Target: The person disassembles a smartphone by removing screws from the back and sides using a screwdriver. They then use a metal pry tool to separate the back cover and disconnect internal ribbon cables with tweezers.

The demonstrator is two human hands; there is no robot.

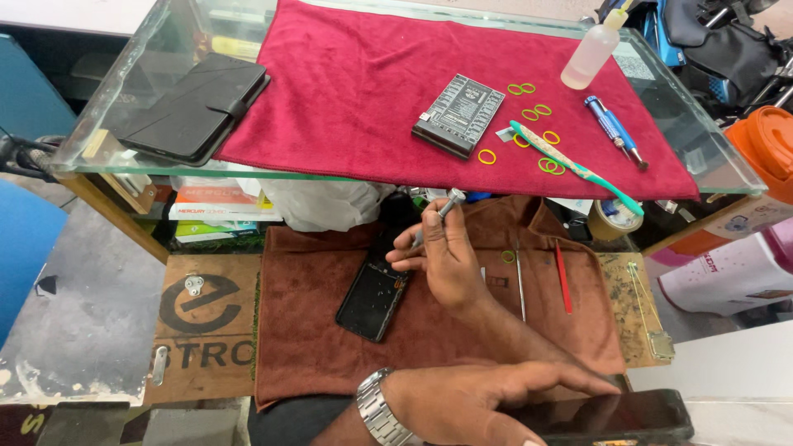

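My right hand [446, 260] is shut on a small silver-topped screwdriver [447, 205], held upright with its tip down at the top end of an opened black phone [372, 296]. The phone lies on a brown cloth [306, 347]. My left hand [471, 405], with a metal wristwatch [378, 409], lies flat near the bottom edge. Its fingers rest on a second dark phone [628, 413] at the bottom right and do not grip it.
A thin metal tool [519, 285], a red tool [562, 277] and a tape roll [615, 219] sit to the right on the cloth. Above, a glass shelf [107, 132] carries a red cloth [355, 83], a black board [459, 114], yellow rings [540, 110], a green toothbrush [578, 169], a blue screwdriver [615, 130], a squeeze bottle [591, 51] and a black folded case [194, 107].
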